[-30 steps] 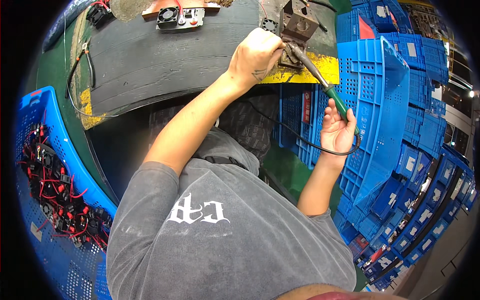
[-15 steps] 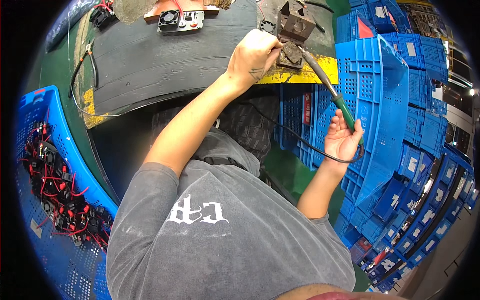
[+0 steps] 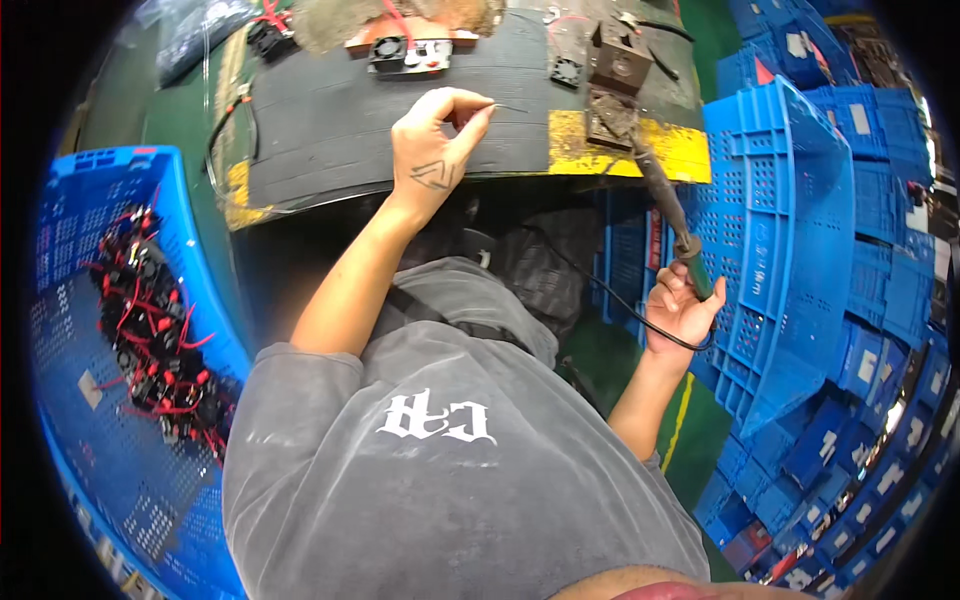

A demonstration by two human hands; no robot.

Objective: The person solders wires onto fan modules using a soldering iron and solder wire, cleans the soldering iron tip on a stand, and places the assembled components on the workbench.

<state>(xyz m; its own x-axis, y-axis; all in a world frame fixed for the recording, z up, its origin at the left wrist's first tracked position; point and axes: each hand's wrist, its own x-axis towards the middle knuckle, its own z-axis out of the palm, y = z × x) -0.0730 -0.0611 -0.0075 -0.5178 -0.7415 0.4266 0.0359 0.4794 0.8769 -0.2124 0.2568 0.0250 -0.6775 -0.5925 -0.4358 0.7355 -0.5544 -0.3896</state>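
Pinching a thin wire (image 3: 512, 108) between the thumb and forefinger of the left hand (image 3: 435, 150), out over the black worktop (image 3: 330, 130), free end pointing right. Grasping a soldering iron (image 3: 664, 192) by its green handle in the right hand (image 3: 685, 310), fingers curled round it, just off the front right corner of the worktop. Aiming the iron's tip up at the grimy pad (image 3: 612, 115) in front of the rusty metal holder (image 3: 618, 65); cannot tell touching from just short of it. Lying toward the back of the worktop, beyond the left hand: a small black fan (image 3: 388, 53) on a metal plate (image 3: 432, 52), red wire (image 3: 398, 18) above.

Could scorch the worktop's edge or the blue crate (image 3: 820, 220) on the right by letting the iron sag, probably being hot and leaning out so near both. Could jerk the tip off line by snagging the black cable (image 3: 640, 319), draped across the heel of the right hand. Could drop or bend the wire, being so thin and held only at one end. Could carry dirt from the pad on the tip, or nudge the fan by reaching too far with the left hand.
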